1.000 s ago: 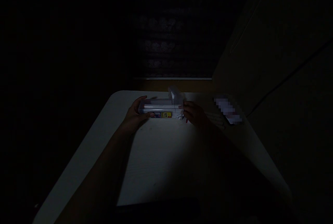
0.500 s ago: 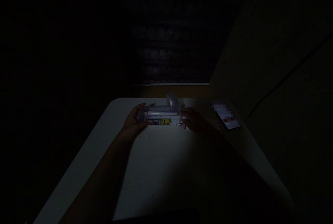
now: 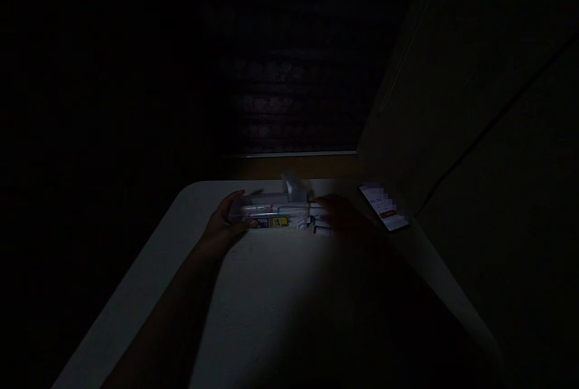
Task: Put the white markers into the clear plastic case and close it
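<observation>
On the table lies a clear plastic case [image 3: 253, 201], long side toward me, with a yellow and dark label [image 3: 277, 222] on its front. My left hand [image 3: 221, 223] is closed around its left end, thumb on the front face. Several white marker pens [image 3: 292, 210] lie lengthwise inside. At the case's open right end, my right hand [image 3: 337, 211] has its fingers on white pen ends that stick out. A white marker with a red end [image 3: 322, 230] lies just below those fingers. The case's raised clear flap [image 3: 294, 186] stands at the back right. Darkness hides much of my right hand.
A phone [image 3: 384, 208] with a lit screen lies at the right side of the white table [image 3: 253, 304]. A dark cable [image 3: 488, 129] runs along the right wall. Dark patterned curtain-like fabric [image 3: 266, 102] hangs behind the table.
The view has shifted slightly, so the table and case sit lower and further left. White pen ends and the red-ended marker show more plainly by my right hand. My left hand keeps its grip.
</observation>
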Demonstrator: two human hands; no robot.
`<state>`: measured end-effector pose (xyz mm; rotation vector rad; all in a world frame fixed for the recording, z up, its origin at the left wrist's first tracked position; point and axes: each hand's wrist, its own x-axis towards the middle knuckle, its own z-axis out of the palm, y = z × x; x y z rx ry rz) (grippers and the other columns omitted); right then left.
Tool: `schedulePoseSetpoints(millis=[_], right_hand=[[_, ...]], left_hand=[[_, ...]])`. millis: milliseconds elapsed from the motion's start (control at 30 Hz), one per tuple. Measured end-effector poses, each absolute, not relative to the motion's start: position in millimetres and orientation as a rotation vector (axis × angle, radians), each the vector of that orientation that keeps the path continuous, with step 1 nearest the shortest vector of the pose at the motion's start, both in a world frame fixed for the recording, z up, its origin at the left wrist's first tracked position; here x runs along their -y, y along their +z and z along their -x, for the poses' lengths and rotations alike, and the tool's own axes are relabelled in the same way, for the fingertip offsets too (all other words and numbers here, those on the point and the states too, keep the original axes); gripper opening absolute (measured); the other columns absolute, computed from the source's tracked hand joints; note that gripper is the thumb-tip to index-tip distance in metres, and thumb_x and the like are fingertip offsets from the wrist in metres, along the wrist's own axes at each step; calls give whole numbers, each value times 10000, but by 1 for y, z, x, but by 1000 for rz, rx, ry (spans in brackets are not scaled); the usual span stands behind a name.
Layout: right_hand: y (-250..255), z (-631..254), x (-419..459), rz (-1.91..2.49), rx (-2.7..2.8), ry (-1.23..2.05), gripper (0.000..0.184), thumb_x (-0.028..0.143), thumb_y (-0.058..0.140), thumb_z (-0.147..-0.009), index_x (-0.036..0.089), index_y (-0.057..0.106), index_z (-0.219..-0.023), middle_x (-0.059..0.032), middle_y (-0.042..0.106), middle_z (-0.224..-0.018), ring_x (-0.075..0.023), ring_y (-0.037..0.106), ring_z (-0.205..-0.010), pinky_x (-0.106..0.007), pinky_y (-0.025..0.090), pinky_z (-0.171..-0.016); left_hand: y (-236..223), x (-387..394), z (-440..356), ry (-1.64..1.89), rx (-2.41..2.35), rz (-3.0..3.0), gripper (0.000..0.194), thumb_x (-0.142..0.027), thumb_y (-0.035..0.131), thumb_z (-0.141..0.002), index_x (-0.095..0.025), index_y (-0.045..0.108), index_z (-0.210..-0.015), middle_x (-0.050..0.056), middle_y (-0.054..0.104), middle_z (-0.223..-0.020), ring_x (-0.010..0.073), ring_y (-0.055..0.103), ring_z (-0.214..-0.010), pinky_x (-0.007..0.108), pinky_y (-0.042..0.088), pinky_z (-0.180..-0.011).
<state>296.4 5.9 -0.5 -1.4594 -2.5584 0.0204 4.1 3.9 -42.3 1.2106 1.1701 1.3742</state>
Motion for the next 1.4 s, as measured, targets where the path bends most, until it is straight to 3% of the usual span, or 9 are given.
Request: schedulePoseSetpoints(millis=[267,567,1233,1400], right_hand=[[31,-349,-2,1724,2460,-228,321,350,524,-904,174,545,-1172,-82,562,-1188,-183,578,-1008,-395,508,-856],[14,-335,2,1844,2382,-330,359,353,542,-893,157,529,-1194,-87,557,-1193,-199,576,-1024,-415,505,-860],[8,-313,-4,1356,2387,102,333,356,521,-905,170,541,-1180,-84,562,-1198,-192,575,-1029,-418,496,-879],[-11,-290,-1,1161,2369,246,375,291,536,-888,150,517,-1235,-98,576,-1220,-174,546,-1118,-334,443,-968]], left_hand=[[-46,-6,-2,1352,-1187,-1281,851,-223,854,-486,-256,509,-1264,107,585,-1263,252,584,-1107,273,518,-839],[-45,-8,-1,1363,-1200,-1279,868,-256,860,-464,-236,508,-1257,123,601,-1246,257,609,-1065,305,523,-840],[-41,-5,-5,1395,-1148,-1173,832,-122,851,-406,-234,554,-1176,94,630,-1179,232,628,-984,251,539,-733],[-43,-8,-3,1443,-1047,-1018,768,-48,840,-374,-235,586,-1074,26,658,-1044,159,644,-812,211,536,-657]])
